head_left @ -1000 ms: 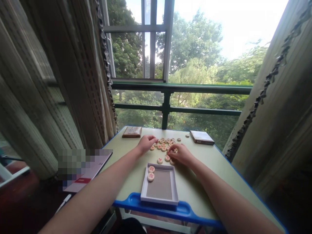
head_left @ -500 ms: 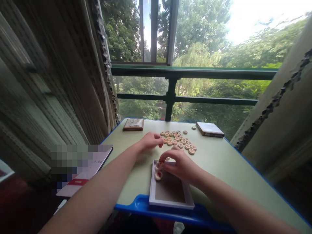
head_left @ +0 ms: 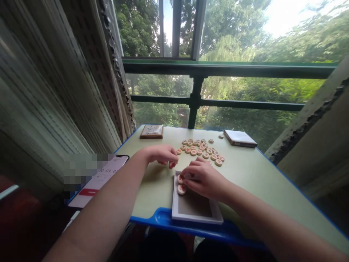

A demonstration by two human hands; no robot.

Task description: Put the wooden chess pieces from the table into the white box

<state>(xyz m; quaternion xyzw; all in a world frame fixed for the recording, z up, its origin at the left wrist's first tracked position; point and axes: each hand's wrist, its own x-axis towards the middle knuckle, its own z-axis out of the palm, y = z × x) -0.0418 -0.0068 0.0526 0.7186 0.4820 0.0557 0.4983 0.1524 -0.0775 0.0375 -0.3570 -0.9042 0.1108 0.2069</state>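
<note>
My right hand reaches over a shallow white box at the table's front edge. Its fingertips are pinched at a round wooden Chinese chess piece in the box's far left corner. Just in front of that lies a second chess piece with a red mark. My left hand hovers left of the box's far end, its fingers curled together and pointing down. Whatever may be in those fingers is hidden. Beyond both hands, several loose chess pieces lie spread on the table.
A phone showing a timer lies at the left edge. Flat boxes stand at the far corners, a brown one left and a white-topped one right. The pale green table has a blue front rim.
My left hand has drawn back from the loose pieces toward the box. My right hand stays at the box's far left corner. The whole view has shifted slightly.
</note>
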